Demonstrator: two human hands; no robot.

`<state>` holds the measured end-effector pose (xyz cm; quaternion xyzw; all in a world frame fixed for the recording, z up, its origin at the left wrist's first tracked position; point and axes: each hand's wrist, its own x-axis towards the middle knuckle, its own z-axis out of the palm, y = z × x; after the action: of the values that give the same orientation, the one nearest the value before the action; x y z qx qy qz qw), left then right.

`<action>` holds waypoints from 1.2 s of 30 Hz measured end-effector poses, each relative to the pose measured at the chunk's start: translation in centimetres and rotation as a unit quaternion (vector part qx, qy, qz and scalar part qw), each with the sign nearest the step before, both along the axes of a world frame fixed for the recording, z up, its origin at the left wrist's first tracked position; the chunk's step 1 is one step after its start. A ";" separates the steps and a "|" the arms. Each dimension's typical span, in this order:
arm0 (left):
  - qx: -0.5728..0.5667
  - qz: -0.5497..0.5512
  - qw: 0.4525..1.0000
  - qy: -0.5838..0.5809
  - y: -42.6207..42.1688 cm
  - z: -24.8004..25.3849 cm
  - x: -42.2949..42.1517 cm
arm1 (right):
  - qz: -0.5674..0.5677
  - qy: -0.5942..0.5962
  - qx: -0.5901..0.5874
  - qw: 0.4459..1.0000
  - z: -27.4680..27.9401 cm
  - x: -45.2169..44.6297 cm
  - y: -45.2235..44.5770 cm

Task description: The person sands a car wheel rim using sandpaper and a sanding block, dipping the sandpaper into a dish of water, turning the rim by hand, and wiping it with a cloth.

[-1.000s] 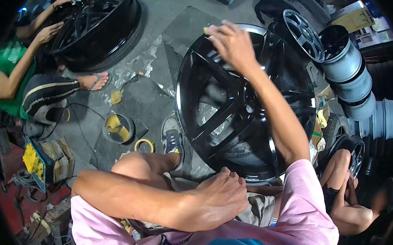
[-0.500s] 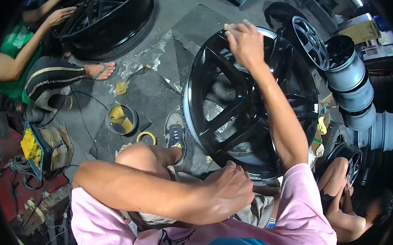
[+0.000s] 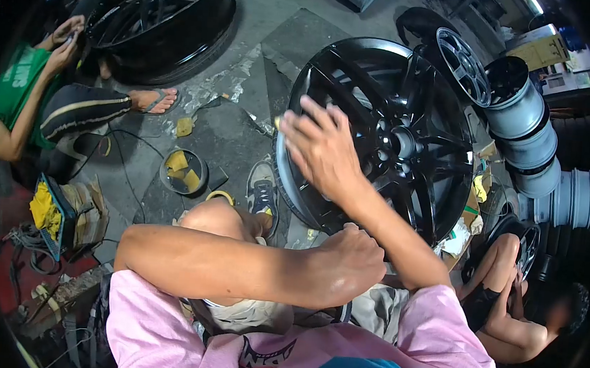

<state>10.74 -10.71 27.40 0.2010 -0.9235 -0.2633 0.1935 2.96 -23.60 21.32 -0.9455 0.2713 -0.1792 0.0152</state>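
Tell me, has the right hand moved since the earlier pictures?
Yes. Judged against the round bowl on the floor, the right hand has come back toward the person and closer to the bowl.

The right grip reaches over the wheel's left side, fingers extended; the left grip curls at its lower edge.

Stacked silver rims, green shirt

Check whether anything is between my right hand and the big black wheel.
Nothing visible blocks your right hand from the wheel; only a small yellowish piece shows at its fingertips. Your left hand is closed near the wheel's near edge, out of the way.
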 end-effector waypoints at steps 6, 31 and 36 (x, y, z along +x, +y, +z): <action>-0.033 0.022 0.985 0.167 2.1 0.2 2.3 | 0.027 0.027 0.074 0.997 0.4 -4.2 5.8; -0.034 0.041 0.997 0.055 4.6 -4.1 -1.1 | -0.023 0.056 0.050 0.997 -0.1 -10.8 15.1; 0.095 -0.081 0.984 0.128 3.9 -0.8 -1.2 | -0.053 -0.007 0.046 0.998 -0.4 -5.3 12.0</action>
<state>9.56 -6.76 26.59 0.1077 -0.8749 -0.3885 0.2684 -2.37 -11.64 20.94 -0.9270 0.3286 -0.1737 0.0506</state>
